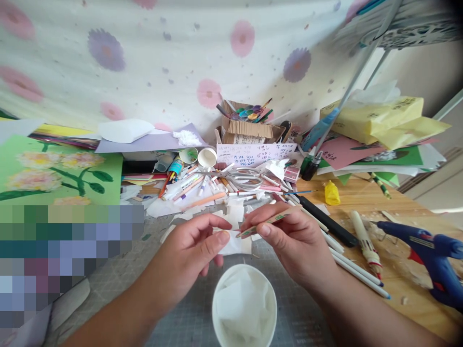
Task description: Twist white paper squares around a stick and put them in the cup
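Note:
My right hand (289, 236) is closed around a slim, pale stick with green and reddish markings (267, 223). Its pointed end reaches left, close to my left thumb. My left hand (198, 241) has its thumb and fingers pinched at a small piece of white paper (233, 245); the fingers beneath are partly hidden. Just below both hands stands a white paper tub (214, 308) with thin white paper pieces (240, 303) inside. Several pale paper scraps (235, 212) lie on the grey cutting mat (173, 299) beyond the fingers.
Scissors (242, 179) rest on a heap of markers. A blue glue gun (423, 246), a thick white pen (365, 241) and a black stick-shaped object (325, 219) lie to the right. A green flower picture (90, 164) stands left. A cardboard box (249, 129) holds brushes behind.

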A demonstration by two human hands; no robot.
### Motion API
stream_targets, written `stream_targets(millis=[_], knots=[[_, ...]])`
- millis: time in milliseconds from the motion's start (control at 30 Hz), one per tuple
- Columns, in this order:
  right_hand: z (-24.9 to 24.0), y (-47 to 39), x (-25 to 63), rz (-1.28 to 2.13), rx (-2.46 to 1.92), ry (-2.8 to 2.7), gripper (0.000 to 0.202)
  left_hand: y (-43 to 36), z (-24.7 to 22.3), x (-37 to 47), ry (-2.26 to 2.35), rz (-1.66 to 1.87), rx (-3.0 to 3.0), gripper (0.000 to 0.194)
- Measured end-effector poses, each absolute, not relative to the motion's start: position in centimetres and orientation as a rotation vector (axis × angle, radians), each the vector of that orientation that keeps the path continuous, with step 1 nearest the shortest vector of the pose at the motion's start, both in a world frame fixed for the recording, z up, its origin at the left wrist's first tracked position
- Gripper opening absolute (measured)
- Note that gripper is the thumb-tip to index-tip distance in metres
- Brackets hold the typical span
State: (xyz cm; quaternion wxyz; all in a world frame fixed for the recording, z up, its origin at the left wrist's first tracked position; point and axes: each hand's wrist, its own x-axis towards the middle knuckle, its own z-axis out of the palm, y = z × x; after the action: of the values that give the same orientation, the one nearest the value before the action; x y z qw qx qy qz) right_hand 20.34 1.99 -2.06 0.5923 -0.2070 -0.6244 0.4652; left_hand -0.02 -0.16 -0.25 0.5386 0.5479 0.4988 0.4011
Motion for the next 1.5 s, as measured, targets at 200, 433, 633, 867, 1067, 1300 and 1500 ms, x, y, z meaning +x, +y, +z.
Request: stream_targets(millis=[200, 433, 633, 867, 1067, 1300, 1500], knots=[[-1.6, 1.5, 20.4, 0.796, -0.515, -1.585, 0.009, -0.3, -0.2, 0.0, 1.244, 0.937, 1.177, 0.025], [-0.8, 1.0, 20.1, 0.765, -0.499, -1.686, 0.013, -0.1, -0.5, 0.3, 0.913, 0.961, 0.914, 0.018], [-1.3, 1.2, 20.1, 0.992, -0.440, -1.551, 0.011, -0.1, -0.3, 0.2, 0.958, 1.010, 1.077, 0.016], [-2.0, 1.4, 20.1, 1.103, -0.370, -1.430, 0.012, -0.1, -0.2, 0.1, 0.944, 1.003, 1.148, 0.013], [-1.6, 1.2, 20.0, 1.064, -0.362, -1.474, 0.013, 0.0, -0.2, 0.2, 0.821, 1.069, 0.792, 0.023], [-0.9, 1.1, 20.4, 0.756, -0.453, -1.645, 0.008, -0.1, -0.6, 0.1, 0.799, 1.072, 0.790, 0.022], [-1.0, 1.2, 20.4, 0.732, -0.476, -1.637, 0.015, 0.1, -0.6, 0.2, 0.767, 1.076, 0.805, 0.021]])
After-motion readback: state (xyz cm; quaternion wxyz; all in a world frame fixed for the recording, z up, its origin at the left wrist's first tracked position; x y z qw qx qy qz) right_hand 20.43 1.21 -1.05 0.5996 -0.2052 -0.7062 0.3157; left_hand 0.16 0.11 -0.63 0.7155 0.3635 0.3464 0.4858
